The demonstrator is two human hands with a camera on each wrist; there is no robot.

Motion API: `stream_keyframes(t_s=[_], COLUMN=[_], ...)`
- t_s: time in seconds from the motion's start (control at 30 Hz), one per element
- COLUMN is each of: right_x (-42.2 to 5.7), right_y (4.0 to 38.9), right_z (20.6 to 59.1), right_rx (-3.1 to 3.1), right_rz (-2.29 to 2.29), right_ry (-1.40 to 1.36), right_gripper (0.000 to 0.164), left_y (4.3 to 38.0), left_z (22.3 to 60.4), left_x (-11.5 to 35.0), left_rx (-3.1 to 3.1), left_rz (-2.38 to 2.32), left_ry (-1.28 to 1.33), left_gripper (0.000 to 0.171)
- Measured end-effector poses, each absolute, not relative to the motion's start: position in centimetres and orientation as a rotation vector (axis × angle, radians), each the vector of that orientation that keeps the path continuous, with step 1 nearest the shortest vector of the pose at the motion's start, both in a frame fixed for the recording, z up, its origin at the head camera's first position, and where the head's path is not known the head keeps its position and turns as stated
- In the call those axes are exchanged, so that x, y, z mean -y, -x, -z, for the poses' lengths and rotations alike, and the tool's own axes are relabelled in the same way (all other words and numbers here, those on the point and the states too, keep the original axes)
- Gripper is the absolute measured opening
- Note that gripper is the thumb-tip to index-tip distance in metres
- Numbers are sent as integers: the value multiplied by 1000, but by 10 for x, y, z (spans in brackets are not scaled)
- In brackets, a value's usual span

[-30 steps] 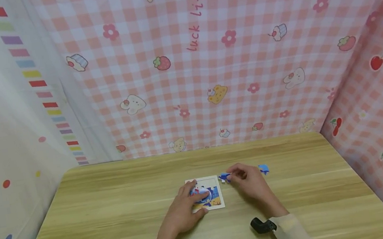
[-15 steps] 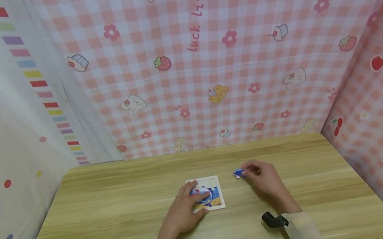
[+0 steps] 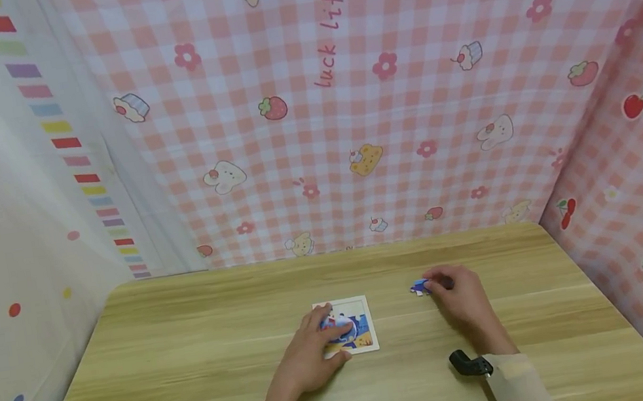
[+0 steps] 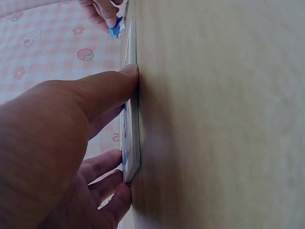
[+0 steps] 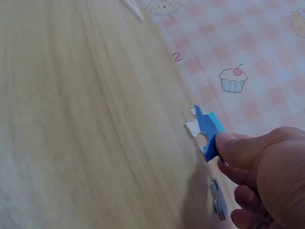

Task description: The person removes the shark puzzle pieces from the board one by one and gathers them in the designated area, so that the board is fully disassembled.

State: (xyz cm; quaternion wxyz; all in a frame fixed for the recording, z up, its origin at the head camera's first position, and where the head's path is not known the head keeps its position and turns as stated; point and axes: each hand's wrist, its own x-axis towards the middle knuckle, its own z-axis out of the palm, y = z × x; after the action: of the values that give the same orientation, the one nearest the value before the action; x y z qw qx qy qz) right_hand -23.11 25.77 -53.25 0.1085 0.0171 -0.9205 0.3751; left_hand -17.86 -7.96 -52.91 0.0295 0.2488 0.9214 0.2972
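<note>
My left hand [image 3: 307, 360] holds a square jigsaw puzzle [image 3: 366, 339] on the table, thumb at its near edge, fingers spread over its left part to the far edge. The puzzle has a white frame and a blue, yellow and red picture; a pale patch shows at its upper right. To the right, my right hand [image 3: 461, 294] pinches a blue jigsaw piece [image 5: 208, 131] between thumb and fingers, apart from the puzzle. Below it in the right wrist view, a second jigsaw piece [image 5: 218, 198] lies near the fingers; in the head view the hand hides that one.
The wood-grain table [image 3: 199, 382] ends at a pink checked curtain [image 3: 311, 126] at the back. More checked cloth [image 3: 640, 183] hangs at the right, and a white dotted curtain [image 3: 6, 238] at the left. Each wrist wears a black camera mount [image 3: 470, 364].
My right hand has drawn away to the right from beside the puzzle, the blue jigsaw piece still pinched, and now covers the second piece in the head view. The left hand stays put.
</note>
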Motion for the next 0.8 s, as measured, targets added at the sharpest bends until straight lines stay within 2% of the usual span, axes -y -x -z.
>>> stream_keyframes(t_s=[0.47,0.8], right_x=[-259,-259], right_y=[233,234], right_z=[541,541], right_rx=[2670,2682], right_rz=[-870,-865], right_ry=[-132,-141], right_gripper=[13,10], left_y=[178,179], left_z=[527,528], left_x=[79,79], left_rx=[-2846,-2845], left_rz=[-930,-925], left_ry=[-766,-766], left_gripper=[48,48])
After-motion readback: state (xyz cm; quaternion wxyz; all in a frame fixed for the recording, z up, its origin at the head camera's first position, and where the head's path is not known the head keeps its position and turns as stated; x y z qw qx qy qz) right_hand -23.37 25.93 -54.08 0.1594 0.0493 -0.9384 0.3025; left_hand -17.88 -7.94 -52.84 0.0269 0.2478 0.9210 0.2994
